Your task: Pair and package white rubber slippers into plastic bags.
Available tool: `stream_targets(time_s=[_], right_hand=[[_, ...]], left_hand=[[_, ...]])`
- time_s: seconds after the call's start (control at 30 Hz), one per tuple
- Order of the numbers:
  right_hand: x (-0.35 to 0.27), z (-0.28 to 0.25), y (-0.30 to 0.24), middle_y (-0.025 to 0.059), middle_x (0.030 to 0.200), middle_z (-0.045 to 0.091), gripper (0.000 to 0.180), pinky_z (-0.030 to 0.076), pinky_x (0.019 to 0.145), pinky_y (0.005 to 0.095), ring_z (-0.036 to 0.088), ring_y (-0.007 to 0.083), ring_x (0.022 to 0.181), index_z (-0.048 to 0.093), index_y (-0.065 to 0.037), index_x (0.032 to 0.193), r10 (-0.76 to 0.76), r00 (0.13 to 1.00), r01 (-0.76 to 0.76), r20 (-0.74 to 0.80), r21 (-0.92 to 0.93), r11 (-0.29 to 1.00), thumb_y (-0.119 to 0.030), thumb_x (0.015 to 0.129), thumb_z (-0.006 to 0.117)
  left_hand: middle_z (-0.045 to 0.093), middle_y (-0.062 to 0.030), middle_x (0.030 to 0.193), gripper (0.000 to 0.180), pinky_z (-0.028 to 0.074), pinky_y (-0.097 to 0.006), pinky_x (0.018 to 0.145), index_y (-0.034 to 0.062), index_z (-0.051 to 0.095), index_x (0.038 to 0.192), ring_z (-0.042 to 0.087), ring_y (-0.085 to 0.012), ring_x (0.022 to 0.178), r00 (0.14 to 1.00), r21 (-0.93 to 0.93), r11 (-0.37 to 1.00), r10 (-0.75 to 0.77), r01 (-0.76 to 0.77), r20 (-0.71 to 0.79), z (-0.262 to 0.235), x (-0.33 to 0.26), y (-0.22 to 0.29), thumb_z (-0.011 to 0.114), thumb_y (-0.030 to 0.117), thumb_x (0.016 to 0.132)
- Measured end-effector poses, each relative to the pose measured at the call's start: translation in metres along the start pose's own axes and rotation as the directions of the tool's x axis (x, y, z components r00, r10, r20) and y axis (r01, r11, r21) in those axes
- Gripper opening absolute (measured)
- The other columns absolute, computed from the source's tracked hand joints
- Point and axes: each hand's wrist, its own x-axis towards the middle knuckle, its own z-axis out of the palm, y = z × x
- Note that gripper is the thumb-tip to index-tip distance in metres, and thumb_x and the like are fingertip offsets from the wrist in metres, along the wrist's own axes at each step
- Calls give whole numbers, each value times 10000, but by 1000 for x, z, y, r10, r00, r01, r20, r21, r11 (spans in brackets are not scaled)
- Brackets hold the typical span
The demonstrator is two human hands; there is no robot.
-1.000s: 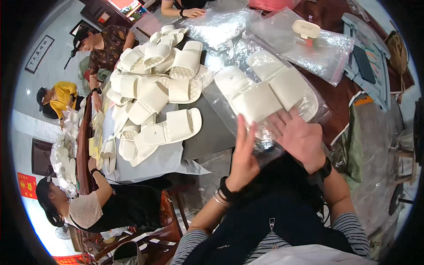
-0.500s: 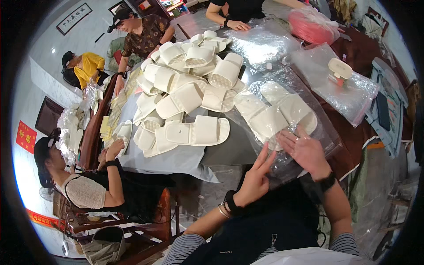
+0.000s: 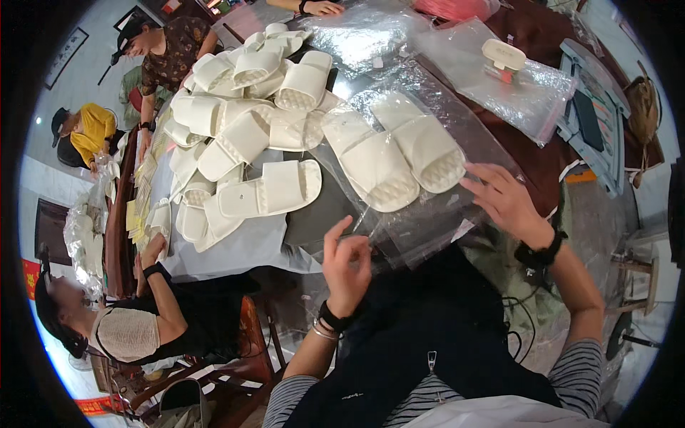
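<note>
A pair of cream slippers (image 3: 391,170) lies side by side under a clear plastic bag (image 3: 446,225) on the near right of the table. My right hand (image 3: 510,203) is open, with fingers stretched toward the right slipper and fingertips over the film near its edge. My left hand (image 3: 346,264) is at the bag's near left edge, below the left slipper. Its index finger points up and the other fingers curve loosely; I see nothing held in them. To the left spreads a heap of cream slippers (image 3: 235,139), with one pair (image 3: 270,191) at its near side.
Flat plastic bags (image 3: 492,78) lie at the far right beneath a small cream-topped object (image 3: 504,55). Beyond them rests a blue-grey plastic frame (image 3: 599,121) with a dark phone (image 3: 589,120). Co-workers sit along the left, one on a wooden chair (image 3: 250,342); another's hand (image 3: 321,8) rests at the far edge.
My hands have come off the near ends of the bagged slippers and moved apart, left hand leftward, right hand to the right. The whole view has shifted, moving the table up and left.
</note>
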Motion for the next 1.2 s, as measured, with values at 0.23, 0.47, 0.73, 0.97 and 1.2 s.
stream_targets(time_s=[0.23, 0.47, 0.73, 0.97, 1.2], right_hand=[[10, -10, 1, 97, 940, 675, 118, 541, 743, 331, 667, 283, 876, 589, -57, 963, 206, 975, -172, -84, 304, 937, -79, 872, 661], [16, 8, 23, -20, 804, 614, 185, 474, 603, 236, 574, 62, 643, 584, -96, 1081, 596, 678, -622, 431, 768, 152, -253, 1024, 507], [-29, -26, -4, 71, 1484, 430, 1026, 373, 1091, 437, 399, 280, 1367, 397, -151, 1467, 332, 897, -441, 293, 519, 732, -379, 601, 897], [-44, 15, -15, 90, 1367, 545, 534, 441, 1035, 419, 499, 317, 1267, 640, -106, 1205, 13, 997, -24, 82, 136, 990, -257, 717, 794], [-26, 25, 9, 101, 766, 703, 267, 494, 672, 316, 664, 242, 732, 720, -29, 778, 568, 822, -501, 22, 503, 705, -261, 894, 657]], left_hand=[[425, -201, 1470, 194, 568, -281, 744, -41, 662, 924, 687, -176, 879, 954, -543, 786, -276, 296, 120, -22, 2, -3, 472, -75, 905], [555, -184, 1365, 567, 469, -339, 935, -2, 592, 1277, 526, -282, 1248, 918, -765, 532, -67, 363, 390, -34, 27, 21, 626, 25, 712], [647, -47, 866, 260, 461, -344, 610, 88, 732, 938, 559, -234, 698, 895, 277, 851, 418, -446, 158, -28, 28, -2, 804, 37, 693], [563, -54, 784, 420, 465, -315, 530, 106, 722, 1077, 560, -193, 610, 953, 308, 910, 223, -279, 204, -29, -14, -27, 858, 155, 682], [617, -111, 1016, 110, 468, -282, 718, 49, 728, 861, 598, -219, 825, 986, 30, 994, 99, -104, 135, -28, 4, -22, 764, 18, 762]])
